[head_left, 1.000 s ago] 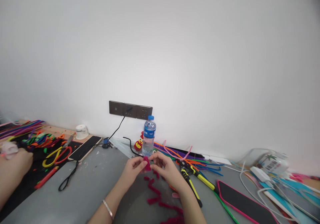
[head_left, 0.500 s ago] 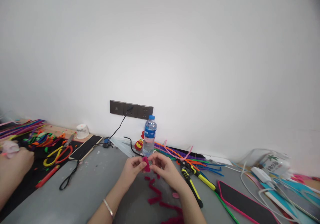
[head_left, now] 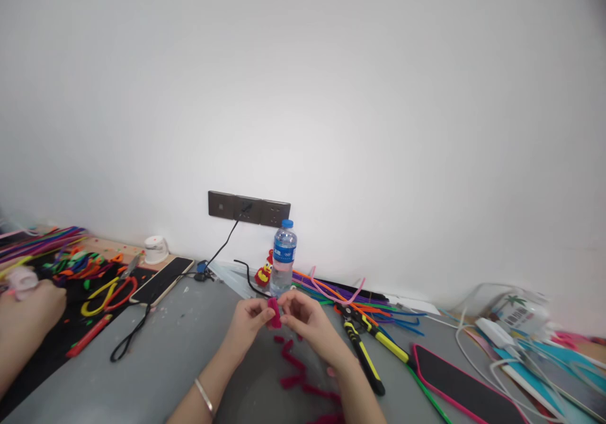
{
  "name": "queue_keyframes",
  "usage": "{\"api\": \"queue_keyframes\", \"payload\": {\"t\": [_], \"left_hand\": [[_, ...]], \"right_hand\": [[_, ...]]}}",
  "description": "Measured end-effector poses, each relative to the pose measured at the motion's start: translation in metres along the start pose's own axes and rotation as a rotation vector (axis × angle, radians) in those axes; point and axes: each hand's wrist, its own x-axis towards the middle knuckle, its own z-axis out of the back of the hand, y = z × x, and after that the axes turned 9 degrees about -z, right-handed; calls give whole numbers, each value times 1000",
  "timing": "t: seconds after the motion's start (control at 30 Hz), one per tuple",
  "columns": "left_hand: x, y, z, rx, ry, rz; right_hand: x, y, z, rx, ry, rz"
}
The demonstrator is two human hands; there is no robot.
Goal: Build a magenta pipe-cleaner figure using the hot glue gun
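Observation:
Between my two hands is a small folded bundle of magenta pipe cleaner [head_left: 274,312], held above the table. My left hand [head_left: 249,326] pinches it from the left between thumb and fingers. From the right, my right hand [head_left: 305,317] has its thumb and fingertips closed on the bundle's edge. Zigzag-bent magenta pipe cleaner pieces [head_left: 293,358] lie on the grey table below, partly hidden by my right forearm. Just behind my hands stand a water bottle [head_left: 284,257] with a blue cap and a small red and yellow figure [head_left: 264,271].
Yellow-black pliers [head_left: 362,351] and a pink-cased phone [head_left: 464,383] lie at right, near loose coloured pipe cleaners [head_left: 398,313]. At left are another phone [head_left: 163,280], scissors [head_left: 106,294], a black cable [head_left: 132,335] and another person's hand [head_left: 45,307].
The magenta bundle has turned slightly and shifted a little left in my fingers. My right hand has moved slightly left. At far left, the other person's hand has moved slightly.

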Motion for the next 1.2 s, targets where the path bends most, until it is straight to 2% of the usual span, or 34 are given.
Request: {"api": "queue_keyframes", "payload": {"t": [0.9, 1.2], "left_hand": [[0, 3, 3, 0, -31, -18], [-4, 9, -6, 63, -48, 32]], "right_hand": [[0, 2, -3, 26, 4, -33], [-3, -3, 9, 17, 26, -45]]}}
